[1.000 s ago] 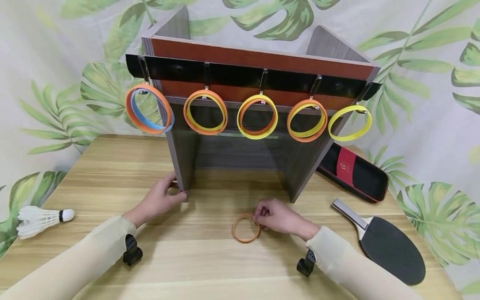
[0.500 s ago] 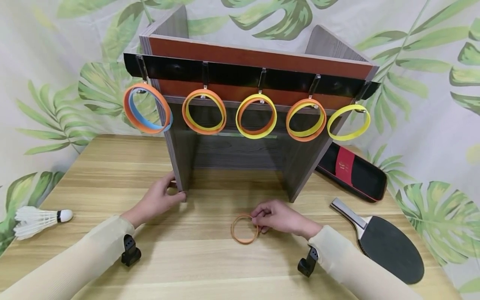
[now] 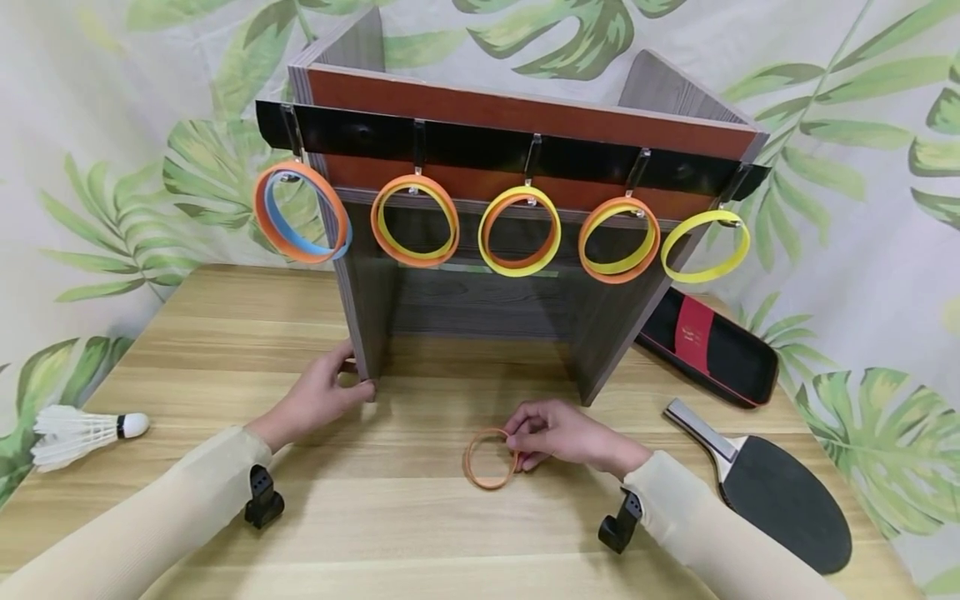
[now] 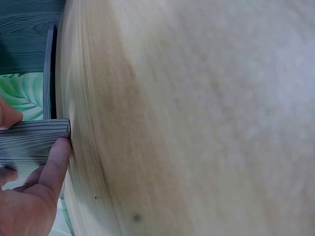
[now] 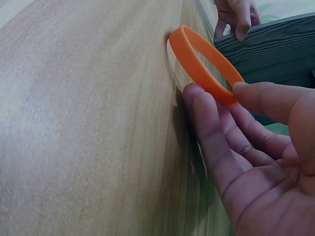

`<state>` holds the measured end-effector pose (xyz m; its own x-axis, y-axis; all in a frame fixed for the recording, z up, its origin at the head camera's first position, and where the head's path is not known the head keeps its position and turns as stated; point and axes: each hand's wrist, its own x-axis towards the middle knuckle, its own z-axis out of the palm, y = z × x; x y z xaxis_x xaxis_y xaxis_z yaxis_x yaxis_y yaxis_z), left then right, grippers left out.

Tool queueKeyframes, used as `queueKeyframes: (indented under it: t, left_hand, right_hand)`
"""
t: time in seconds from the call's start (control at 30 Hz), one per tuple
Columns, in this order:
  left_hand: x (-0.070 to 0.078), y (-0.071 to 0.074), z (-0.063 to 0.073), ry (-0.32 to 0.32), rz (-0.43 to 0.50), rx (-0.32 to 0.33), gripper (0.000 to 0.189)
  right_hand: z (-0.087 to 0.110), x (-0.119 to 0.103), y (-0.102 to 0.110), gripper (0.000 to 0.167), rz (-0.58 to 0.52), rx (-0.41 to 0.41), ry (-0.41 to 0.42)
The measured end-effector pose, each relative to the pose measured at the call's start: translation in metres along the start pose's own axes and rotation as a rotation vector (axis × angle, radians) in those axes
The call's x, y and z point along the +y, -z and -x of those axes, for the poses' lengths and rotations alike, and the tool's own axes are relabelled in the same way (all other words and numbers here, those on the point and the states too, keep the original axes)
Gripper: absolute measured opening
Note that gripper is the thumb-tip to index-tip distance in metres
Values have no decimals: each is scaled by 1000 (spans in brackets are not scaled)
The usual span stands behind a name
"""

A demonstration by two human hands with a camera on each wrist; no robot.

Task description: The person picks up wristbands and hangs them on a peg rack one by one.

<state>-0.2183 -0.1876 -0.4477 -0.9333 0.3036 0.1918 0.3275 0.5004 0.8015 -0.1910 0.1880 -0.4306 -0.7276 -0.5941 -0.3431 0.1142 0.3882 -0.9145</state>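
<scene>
My right hand [image 3: 558, 435] pinches an orange silicone wristband [image 5: 199, 66] between thumb and fingers, just over the wooden table. In the right wrist view the band's near side tilts up and its far end stays close to the tabletop. My left hand [image 3: 318, 396] grips the lower front edge of the grey wooden stand's left side panel [image 4: 34, 140], thumb on the edge, fingers around the outside. Across the stand's front runs a black hook rail [image 3: 472, 146]. Orange-and-blue [image 3: 264, 208], orange-and-yellow [image 3: 375, 229] and plain yellow wristbands [image 3: 705, 275] hang from its hooks.
A shuttlecock [image 3: 86, 435] lies on the table [image 3: 420, 533] at the left. To the right are a table tennis bat [image 3: 787, 500] and a black tray with a red band [image 3: 731, 358]. A leaf-patterned cloth [image 3: 97, 208] hangs behind.
The orange wristband tilts up slightly from the table in the right hand's pinch. The left hand keeps its grip on the panel, and the hanging wristbands stay on their hooks.
</scene>
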Motion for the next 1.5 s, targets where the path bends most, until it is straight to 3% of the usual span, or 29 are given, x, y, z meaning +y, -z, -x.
queueKeyframes:
  t: [0.3, 0.63, 1.0, 1.33, 1.5]
  left_hand:
    - [1, 0, -2, -3, -11, -3, 56]
    - [4, 1, -2, 31, 10, -25, 59]
    - [5, -1, -3, 21, 6, -22, 57]
    - [2, 0, -1, 11, 9, -22, 59]
    - [0, 1, 0, 12, -6, -16, 58]
  right_hand:
    - [6, -6, 2, 30, -18, 7, 30]
    - [22, -25, 9, 34, 31, 59, 183]
    - [52, -59, 17, 26, -8, 92, 385]
    - [80, -87, 28, 16, 89, 205, 575]
    - [96, -98, 33, 18, 77, 290, 596]
